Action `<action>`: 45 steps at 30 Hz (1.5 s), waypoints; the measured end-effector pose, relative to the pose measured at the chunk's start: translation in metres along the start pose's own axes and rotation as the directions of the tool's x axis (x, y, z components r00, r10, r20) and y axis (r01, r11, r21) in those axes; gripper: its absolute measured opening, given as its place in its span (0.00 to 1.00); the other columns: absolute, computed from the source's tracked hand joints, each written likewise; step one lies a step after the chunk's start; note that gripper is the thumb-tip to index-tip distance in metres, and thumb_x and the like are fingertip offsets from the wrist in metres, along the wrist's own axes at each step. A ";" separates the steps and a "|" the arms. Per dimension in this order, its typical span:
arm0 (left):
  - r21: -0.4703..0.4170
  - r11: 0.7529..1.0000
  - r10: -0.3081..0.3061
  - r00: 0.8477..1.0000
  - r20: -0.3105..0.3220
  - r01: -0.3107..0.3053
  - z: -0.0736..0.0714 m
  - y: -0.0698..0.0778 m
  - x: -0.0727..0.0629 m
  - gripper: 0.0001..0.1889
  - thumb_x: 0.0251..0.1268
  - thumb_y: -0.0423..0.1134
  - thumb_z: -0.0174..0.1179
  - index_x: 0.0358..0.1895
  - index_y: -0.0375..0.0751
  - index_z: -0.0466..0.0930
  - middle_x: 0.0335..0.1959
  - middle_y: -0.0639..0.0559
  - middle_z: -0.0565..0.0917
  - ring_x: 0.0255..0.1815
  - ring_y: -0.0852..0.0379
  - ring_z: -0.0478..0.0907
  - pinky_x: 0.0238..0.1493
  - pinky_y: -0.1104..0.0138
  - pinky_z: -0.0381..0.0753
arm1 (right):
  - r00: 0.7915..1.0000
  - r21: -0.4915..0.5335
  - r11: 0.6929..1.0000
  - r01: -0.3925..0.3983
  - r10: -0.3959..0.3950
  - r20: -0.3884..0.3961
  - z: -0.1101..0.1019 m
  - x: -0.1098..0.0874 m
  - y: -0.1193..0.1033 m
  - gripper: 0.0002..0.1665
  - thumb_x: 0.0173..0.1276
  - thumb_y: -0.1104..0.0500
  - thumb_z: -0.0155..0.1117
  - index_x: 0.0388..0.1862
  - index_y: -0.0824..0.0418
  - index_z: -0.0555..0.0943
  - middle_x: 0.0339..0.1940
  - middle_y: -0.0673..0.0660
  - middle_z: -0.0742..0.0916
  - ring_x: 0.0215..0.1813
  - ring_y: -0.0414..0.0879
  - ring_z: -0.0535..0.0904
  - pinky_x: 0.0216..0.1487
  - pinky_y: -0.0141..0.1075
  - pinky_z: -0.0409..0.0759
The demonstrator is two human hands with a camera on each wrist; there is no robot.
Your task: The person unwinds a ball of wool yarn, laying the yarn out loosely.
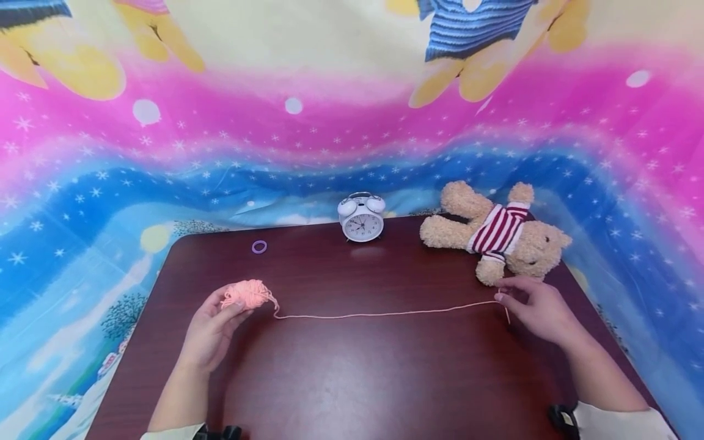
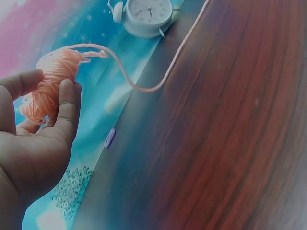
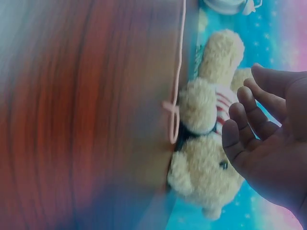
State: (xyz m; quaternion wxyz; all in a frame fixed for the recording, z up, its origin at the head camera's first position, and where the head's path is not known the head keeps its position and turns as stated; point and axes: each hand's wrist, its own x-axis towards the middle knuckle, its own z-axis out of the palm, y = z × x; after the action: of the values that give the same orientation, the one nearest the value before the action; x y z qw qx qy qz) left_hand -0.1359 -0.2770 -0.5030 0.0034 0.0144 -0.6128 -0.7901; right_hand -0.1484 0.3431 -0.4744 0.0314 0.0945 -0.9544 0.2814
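Note:
In the head view my left hand (image 1: 211,327) grips a small peach-coloured ball of yarn (image 1: 249,294) at the table's left, thumb on one side and fingers on the other. From the ball a single strand (image 1: 363,315) stretches right across the tabletop. Its far end makes a small loop (image 3: 173,129) in the right wrist view. My right hand (image 3: 271,124) is apart from that loop there, its fingers loosely bent with nothing between them. From the head view, the same hand overlaps the strand's end, close to a teddy bear (image 1: 497,235) in a striped shirt.
A white twin-bell alarm clock (image 1: 362,219) stands at the back middle of the dark wood table (image 1: 352,379). Left of it lies a purple ring (image 1: 259,247). The bear lies on its back at the right edge. Printed cloth (image 1: 308,140) hangs around the table's back and sides.

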 end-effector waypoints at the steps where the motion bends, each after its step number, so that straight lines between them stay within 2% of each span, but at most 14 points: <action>1: 0.000 1.000 -0.002 1.000 0.002 0.002 0.003 0.000 0.000 0.19 0.77 0.29 0.58 0.66 0.38 0.68 0.51 0.54 0.83 0.48 0.61 0.85 0.56 0.67 0.84 | 1.000 0.009 1.000 0.001 -0.001 0.004 0.002 0.001 -0.003 0.20 0.75 0.51 0.69 0.60 0.58 0.85 0.51 0.59 0.87 0.37 0.48 0.81 0.36 0.39 0.78; 4: 0.005 1.000 -0.011 1.000 -0.001 0.011 0.012 -0.002 0.000 0.19 0.77 0.29 0.58 0.66 0.37 0.67 0.51 0.54 0.83 0.49 0.60 0.85 0.56 0.67 0.84 | 0.999 0.028 0.999 0.029 -0.029 -0.013 0.011 0.007 -0.011 0.18 0.74 0.53 0.69 0.59 0.58 0.85 0.50 0.57 0.88 0.35 0.45 0.80 0.36 0.37 0.77; 8: -0.013 1.000 -0.024 1.000 0.007 0.024 0.025 -0.005 0.004 0.20 0.76 0.28 0.58 0.65 0.36 0.65 0.50 0.53 0.83 0.48 0.60 0.85 0.56 0.66 0.85 | 0.998 0.058 0.997 0.060 -0.058 -0.034 0.023 0.016 -0.023 0.17 0.75 0.54 0.69 0.58 0.58 0.86 0.52 0.56 0.88 0.47 0.49 0.82 0.46 0.45 0.81; 12: -0.044 0.998 -0.032 0.999 0.022 0.033 0.037 -0.010 0.008 0.19 0.76 0.26 0.57 0.63 0.36 0.65 0.48 0.53 0.83 0.45 0.60 0.85 0.54 0.64 0.86 | 0.998 0.100 0.993 0.058 -0.058 -0.009 0.034 0.025 -0.037 0.17 0.75 0.54 0.68 0.59 0.58 0.85 0.52 0.56 0.88 0.50 0.51 0.83 0.50 0.50 0.81; 16: -0.051 0.998 -0.041 0.998 0.046 0.043 0.049 -0.015 0.010 0.19 0.75 0.26 0.58 0.62 0.37 0.65 0.47 0.53 0.83 0.44 0.59 0.85 0.54 0.62 0.87 | 0.997 0.138 0.988 0.069 -0.071 0.008 0.046 0.032 -0.048 0.16 0.74 0.56 0.70 0.57 0.59 0.86 0.47 0.52 0.88 0.43 0.46 0.82 0.44 0.44 0.82; 21: -0.051 0.997 -0.048 0.998 0.051 0.051 0.060 -0.018 0.011 0.19 0.75 0.27 0.59 0.62 0.38 0.65 0.46 0.53 0.83 0.44 0.59 0.85 0.54 0.61 0.87 | 0.993 0.191 0.975 0.110 -0.115 0.010 0.061 0.035 -0.062 0.15 0.71 0.59 0.72 0.54 0.62 0.87 0.41 0.49 0.87 0.39 0.42 0.81 0.40 0.37 0.81; 27: -0.061 0.997 -0.043 0.997 0.067 0.048 0.068 -0.022 0.009 0.19 0.75 0.25 0.57 0.62 0.36 0.64 0.46 0.53 0.84 0.44 0.59 0.85 0.54 0.62 0.86 | 0.983 0.262 0.951 0.162 -0.177 0.036 0.080 0.027 -0.078 0.14 0.70 0.61 0.73 0.52 0.62 0.87 0.39 0.47 0.86 0.38 0.39 0.81 0.39 0.34 0.82; 35: -0.068 0.996 -0.050 0.997 0.065 0.055 0.074 -0.020 0.007 0.20 0.74 0.26 0.58 0.63 0.35 0.64 0.47 0.52 0.84 0.44 0.59 0.85 0.54 0.61 0.86 | 0.951 0.313 0.926 0.210 -0.268 0.156 0.103 0.010 -0.103 0.15 0.70 0.57 0.73 0.54 0.58 0.86 0.43 0.45 0.87 0.41 0.36 0.81 0.40 0.34 0.82; 40: -0.069 0.996 -0.053 0.996 0.076 0.058 0.081 -0.021 0.003 0.22 0.73 0.26 0.59 0.65 0.35 0.63 0.51 0.51 0.83 0.46 0.58 0.85 0.54 0.61 0.86 | 0.941 0.336 0.915 0.223 -0.292 0.172 0.116 0.005 -0.113 0.15 0.70 0.57 0.73 0.54 0.58 0.86 0.43 0.46 0.87 0.40 0.35 0.81 0.40 0.33 0.83; 45: -0.069 0.996 -0.054 0.990 0.129 0.063 0.095 -0.021 -0.002 0.26 0.72 0.26 0.60 0.70 0.38 0.64 0.56 0.48 0.81 0.50 0.56 0.85 0.56 0.59 0.86 | 0.931 0.352 0.903 0.248 -0.322 0.170 0.123 0.008 -0.127 0.15 0.71 0.57 0.72 0.54 0.59 0.86 0.43 0.48 0.87 0.41 0.35 0.81 0.40 0.36 0.84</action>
State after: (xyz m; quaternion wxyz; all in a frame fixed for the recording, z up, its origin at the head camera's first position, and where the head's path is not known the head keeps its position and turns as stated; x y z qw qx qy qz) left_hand -0.1361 -0.1800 -0.4994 -0.0583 -0.0180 -0.5817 -0.8111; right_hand -0.1315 0.1699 -0.5096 -0.0514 0.2687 -0.8680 0.4145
